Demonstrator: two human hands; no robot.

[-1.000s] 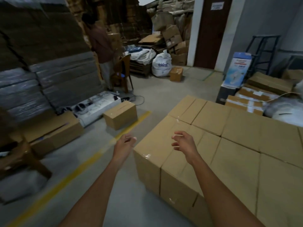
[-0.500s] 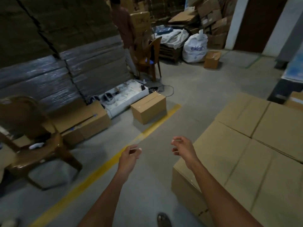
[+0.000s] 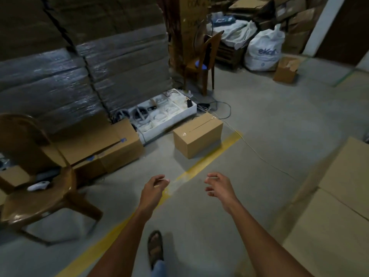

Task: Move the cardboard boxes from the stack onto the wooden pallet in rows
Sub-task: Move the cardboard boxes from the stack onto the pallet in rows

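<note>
Sealed brown cardboard box (image 3: 197, 134) sits alone on grey concrete floor (image 3: 269, 120), touching the yellow floor line (image 3: 203, 165). Flat rows of tan cardboard boxes (image 3: 337, 206) at right edge. Left hand (image 3: 153, 189) and right hand (image 3: 217, 186) both empty, fingers loosely curled, apart, above the floor. Brown plastic chair (image 3: 34, 188) at left.

A single cardboard box (image 3: 197, 134) sits ahead on the floor, touching the floor stripe's (image 3: 201, 166) far end; a tray of parts (image 3: 165, 114) lies just behind it. Chair (image 3: 30, 176) at left (seat facing in), packed boxes (image 3: 339, 206) at right.
</note>
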